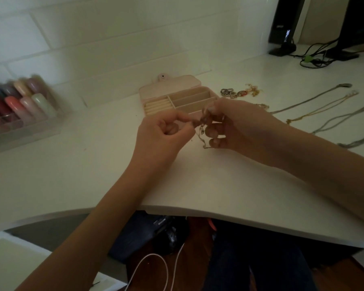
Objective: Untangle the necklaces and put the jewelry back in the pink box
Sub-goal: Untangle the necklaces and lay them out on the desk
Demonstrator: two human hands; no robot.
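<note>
The pink box (156, 92) lies open on the white desk, its lid back against the wall and its compartments bare. Just in front of it my left hand (164, 135) and my right hand (237, 127) hold a tangled chain (201, 126) above the desk. My left fingers pinch one end of the tangle. My right fingers curl round the other part, and a loop of chain hangs below them. Several untangled necklaces (315, 114) lie stretched out at the right. A small heap of rings and charms (240, 93) sits beside the box.
A clear case of coloured bottles (19, 103) stands at the left by the wall. Black speakers and cables (315, 51) fill the back right corner. The desk's curved front edge (198, 211) runs below my forearms, with bags and a white cable under it.
</note>
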